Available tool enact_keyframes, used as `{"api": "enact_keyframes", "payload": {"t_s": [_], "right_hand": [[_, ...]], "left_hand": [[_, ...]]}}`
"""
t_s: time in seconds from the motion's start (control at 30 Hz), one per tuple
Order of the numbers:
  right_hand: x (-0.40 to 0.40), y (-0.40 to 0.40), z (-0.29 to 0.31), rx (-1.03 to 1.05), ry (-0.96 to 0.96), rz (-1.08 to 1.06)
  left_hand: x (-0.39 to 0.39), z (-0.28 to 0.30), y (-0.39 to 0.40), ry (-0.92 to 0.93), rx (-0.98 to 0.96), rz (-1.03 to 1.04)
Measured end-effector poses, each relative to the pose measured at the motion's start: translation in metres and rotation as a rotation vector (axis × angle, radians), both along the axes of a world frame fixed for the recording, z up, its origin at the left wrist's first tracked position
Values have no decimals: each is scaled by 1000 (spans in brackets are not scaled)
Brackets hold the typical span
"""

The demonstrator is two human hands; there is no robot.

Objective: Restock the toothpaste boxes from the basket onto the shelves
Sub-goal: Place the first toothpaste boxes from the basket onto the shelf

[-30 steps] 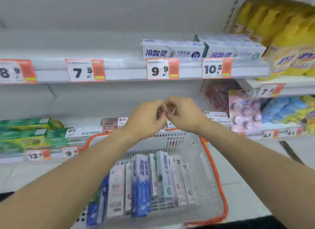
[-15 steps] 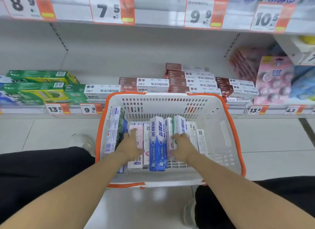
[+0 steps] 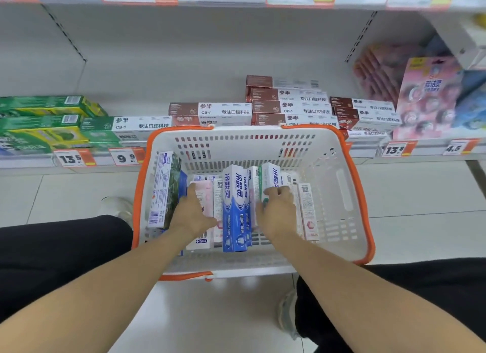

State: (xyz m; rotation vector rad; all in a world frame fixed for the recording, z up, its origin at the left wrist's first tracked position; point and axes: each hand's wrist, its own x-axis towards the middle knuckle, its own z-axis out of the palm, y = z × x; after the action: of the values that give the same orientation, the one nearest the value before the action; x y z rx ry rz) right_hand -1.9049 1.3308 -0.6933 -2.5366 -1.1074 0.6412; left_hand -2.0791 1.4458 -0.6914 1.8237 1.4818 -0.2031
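The right hand's [image 3: 277,213] grip curls round a white and green toothpaste box [image 3: 268,178] printed 冷酸灵, standing in the basket [image 3: 352,184]. The left hand [image 3: 194,213] lies with straight fingers on a pale pink box [image 3: 203,195]. Between the hands, in the basket's middle, stands a blue 冷酸灵 box [image 3: 235,208]; a green box [image 3: 164,189] leans against its left wall. Beyond the basket, the lower shelf [image 3: 420,157] carries brown and white 参半 CB-1 boxes [image 3: 289,108] and price tags 13.5, 9.9, 13.8 and 4.5. Since half a second ago both hands have stayed on the same boxes, and the view has dipped lower.
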Motion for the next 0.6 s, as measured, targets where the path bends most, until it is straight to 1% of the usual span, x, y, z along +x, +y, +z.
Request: {"api": "enact_keyframes", "payload": {"t_s": [0.03, 0.07, 0.1, 0.13, 0.17, 0.27, 0.37, 0.43, 0.5, 0.6], "right_hand": [[-7, 5, 4, 24, 104, 42], [-14, 10, 6, 2, 229, 85], [-22, 13, 7, -48, 339, 118], [-29, 14, 10, -101, 403, 128], [-35, 14, 11, -145, 426, 122], [-46, 8, 9, -217, 399, 140], [-34, 9, 18, -222, 483, 71], [-16, 16, 36, -247, 547, 26], [8, 23, 64, -253, 611, -32], [50, 31, 118, -175, 752, -230]], "left_hand": [[1, 2, 2, -29, -8, 41], [2, 5, 4, -50, -31, 92], [3, 7, 8, -73, -55, 143], [3, 14, 10, -85, -92, 188], [3, 19, 14, -100, -131, 209], [0, 35, 18, -190, -271, 247], [0, 54, 17, -286, -350, 276], [1, 70, 19, -387, -503, 331], [7, 89, 19, -507, -651, 312], [23, 120, 14, -674, -744, 300]]}}
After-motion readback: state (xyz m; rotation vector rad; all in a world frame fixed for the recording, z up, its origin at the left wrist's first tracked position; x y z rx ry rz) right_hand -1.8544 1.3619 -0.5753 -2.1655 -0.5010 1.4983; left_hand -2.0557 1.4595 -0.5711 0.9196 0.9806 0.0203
